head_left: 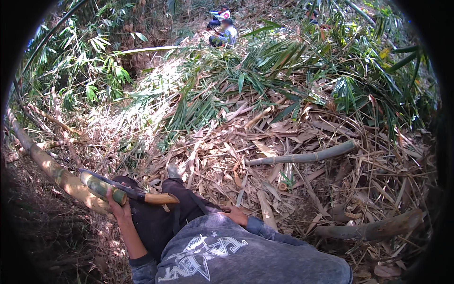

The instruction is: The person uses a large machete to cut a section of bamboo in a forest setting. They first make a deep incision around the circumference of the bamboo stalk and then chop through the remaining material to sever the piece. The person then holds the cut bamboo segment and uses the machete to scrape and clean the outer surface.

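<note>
My left hand (119,208) is closed round a short, cut piece of green bamboo (101,186). Lying along this piece is a machete with a dark blade (124,188) and a curved wooden handle (161,199); neither hand is on the handle. Under the piece runs a thick, pale bamboo pole (61,176), which comes in from the left edge. On my lap, by my dark trousers (163,217), rests my right hand (236,216). Its fingers lie flat against the cloth, partly in shadow, and nothing shows in them.
A cut bamboo length (302,156) lies on dry leaves ahead to the right, and a thicker bamboo piece (373,231) is nearer on the right. Leafy green branches (279,71) cover the slope. Two people sit far ahead, one a person in a light top (229,35).
</note>
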The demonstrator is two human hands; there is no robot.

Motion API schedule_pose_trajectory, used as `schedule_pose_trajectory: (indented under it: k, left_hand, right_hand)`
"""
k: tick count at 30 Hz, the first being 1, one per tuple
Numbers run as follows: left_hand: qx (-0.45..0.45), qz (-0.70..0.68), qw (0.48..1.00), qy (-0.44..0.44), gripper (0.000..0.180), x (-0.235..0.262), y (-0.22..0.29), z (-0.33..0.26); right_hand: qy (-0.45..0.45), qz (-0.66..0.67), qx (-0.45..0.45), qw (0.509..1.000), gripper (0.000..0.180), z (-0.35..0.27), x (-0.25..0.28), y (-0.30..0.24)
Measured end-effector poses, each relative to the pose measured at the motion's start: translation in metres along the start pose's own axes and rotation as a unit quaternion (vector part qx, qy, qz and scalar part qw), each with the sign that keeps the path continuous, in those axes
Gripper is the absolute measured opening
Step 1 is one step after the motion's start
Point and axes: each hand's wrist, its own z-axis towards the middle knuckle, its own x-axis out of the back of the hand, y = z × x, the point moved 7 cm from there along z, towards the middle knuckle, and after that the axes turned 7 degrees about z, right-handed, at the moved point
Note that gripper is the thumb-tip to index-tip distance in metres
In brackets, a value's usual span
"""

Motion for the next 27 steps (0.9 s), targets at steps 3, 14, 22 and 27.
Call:
schedule_pose_trajectory:
  k: [3,14,22,27]
  left_hand:
    - [-0.005,0.002,1.000,0.001,0.040,0.006,0.005,0.002]
    - [0.005,-0.019,1.000,0.013,0.040,0.008,0.002,0.000]
    - [0.002,-0.018,1.000,0.013,0.045,0.008,0.001,-0.004]
    - [-0.012,-0.013,0.999,0.035,0.052,0.017,-0.001,0.006]
  right_hand:
    - [0.039,-0.077,-0.029,0.996,0.072,-0.022,0.002,-0.033]
    - [0.120,-0.113,0.055,0.985,0.046,-0.033,0.000,-0.071]
    - [0.147,-0.111,0.078,0.980,0.048,-0.026,-0.001,-0.068]
    - [0.127,-0.013,0.095,0.987,0.039,-0.022,-0.003,-0.063]
